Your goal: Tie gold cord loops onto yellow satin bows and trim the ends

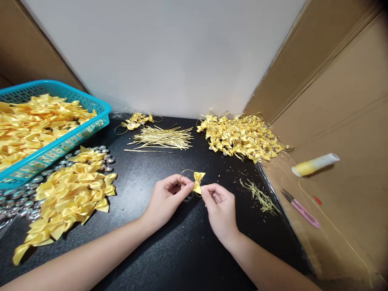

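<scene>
Between my two hands, above the black table (169,254), is a yellow ribbon bow (198,182). My left hand (169,196) pinches its left side, and a thin gold cord (187,171) loops up behind those fingers. At the bow's lower right, my right hand (220,206) has thumb and forefinger closed together, touching its edge. Whether a cord end lies inside that pinch is too small to tell. Beyond my hands lies a bundle of cut gold cords (163,138), with a single cord (148,151) in front of it.
At left stands a blue basket (104,110) full of bows, near loose yellow bows (69,194) and silvery beads (26,202). A heap of corded bows (245,137) sits back right. Cord scraps (262,198), pink-handled thread snips (303,210) and a thread spool (315,165) lie right.
</scene>
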A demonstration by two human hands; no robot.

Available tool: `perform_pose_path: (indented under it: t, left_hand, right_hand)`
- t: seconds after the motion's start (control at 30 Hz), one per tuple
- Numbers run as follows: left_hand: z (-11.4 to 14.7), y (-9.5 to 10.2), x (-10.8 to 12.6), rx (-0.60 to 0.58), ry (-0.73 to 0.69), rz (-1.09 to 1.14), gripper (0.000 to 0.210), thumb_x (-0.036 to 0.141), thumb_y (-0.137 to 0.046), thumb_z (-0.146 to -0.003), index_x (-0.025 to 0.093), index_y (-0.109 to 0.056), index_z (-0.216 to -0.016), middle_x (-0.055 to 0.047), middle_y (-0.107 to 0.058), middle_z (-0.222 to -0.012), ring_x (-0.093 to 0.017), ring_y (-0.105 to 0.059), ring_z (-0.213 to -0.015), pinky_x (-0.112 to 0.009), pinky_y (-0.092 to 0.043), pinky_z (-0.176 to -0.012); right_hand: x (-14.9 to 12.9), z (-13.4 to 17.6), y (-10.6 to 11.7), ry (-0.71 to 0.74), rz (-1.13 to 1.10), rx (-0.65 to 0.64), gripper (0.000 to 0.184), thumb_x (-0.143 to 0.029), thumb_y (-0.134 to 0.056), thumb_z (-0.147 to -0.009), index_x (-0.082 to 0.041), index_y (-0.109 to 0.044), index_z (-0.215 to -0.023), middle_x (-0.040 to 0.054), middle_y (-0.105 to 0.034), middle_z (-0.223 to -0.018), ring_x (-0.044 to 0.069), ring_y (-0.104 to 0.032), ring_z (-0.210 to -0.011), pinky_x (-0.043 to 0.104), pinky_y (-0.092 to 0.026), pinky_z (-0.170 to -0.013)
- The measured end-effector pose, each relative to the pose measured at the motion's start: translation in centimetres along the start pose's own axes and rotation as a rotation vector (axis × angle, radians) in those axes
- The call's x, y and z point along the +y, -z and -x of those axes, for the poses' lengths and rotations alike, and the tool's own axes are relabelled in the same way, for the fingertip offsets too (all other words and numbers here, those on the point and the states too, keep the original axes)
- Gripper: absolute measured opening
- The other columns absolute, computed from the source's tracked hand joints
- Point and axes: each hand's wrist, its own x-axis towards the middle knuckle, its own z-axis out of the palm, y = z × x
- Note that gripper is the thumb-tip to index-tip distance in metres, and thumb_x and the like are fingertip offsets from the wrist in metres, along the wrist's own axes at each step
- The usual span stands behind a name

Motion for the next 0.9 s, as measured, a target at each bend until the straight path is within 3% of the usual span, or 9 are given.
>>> perform_pose_path:
  t: [0.3, 0.53, 0.9]
  left_hand:
    - [0.04, -0.15, -0.12, 0.04, -0.023, 0.045, 0.017, 0.032, -0.073, -0.072, 0.016, -0.066, -0.071, 0.0, -0.063, -0.066, -0.012, -0.054, -0.06, -0.022, -0.044, -0.058]
    - [-0.09, -0.04, 0.14, 0.001, -0.026, 0.067, 0.018, 0.032, -0.07, -0.075, 0.016, -0.065, -0.071, 0.001, -0.06, -0.066, -0.011, -0.052, -0.06, -0.021, -0.043, -0.057]
    - [-0.65, -0.17, 0.06, -0.146, 0.225, 0.434, 0.018, 0.031, -0.075, -0.071, 0.017, -0.064, -0.073, 0.004, -0.056, -0.057, -0.009, -0.051, -0.053, -0.02, -0.045, -0.052]
  right_hand:
    - [-0.17, -0.06, 0.05, -0.006, -0.065, -0.028, 0.017, -0.032, -0.063, -0.078, -0.017, -0.065, -0.07, -0.0008, -0.06, -0.06, 0.011, -0.052, -0.054, 0.023, -0.044, -0.052]
    - [0.15, -0.18, 0.02, -0.02, -0.094, -0.033, 0.019, -0.034, -0.065, -0.077, -0.017, -0.065, -0.07, -0.0008, -0.06, -0.059, 0.011, -0.052, -0.054, 0.023, -0.045, -0.053]
    - [0.33, -0.23, 0.0, 0.001, -0.094, -0.054, 0.018, -0.033, -0.064, -0.079, -0.018, -0.066, -0.072, 0.0007, -0.064, -0.065, 0.012, -0.056, -0.059, 0.023, -0.046, -0.055]
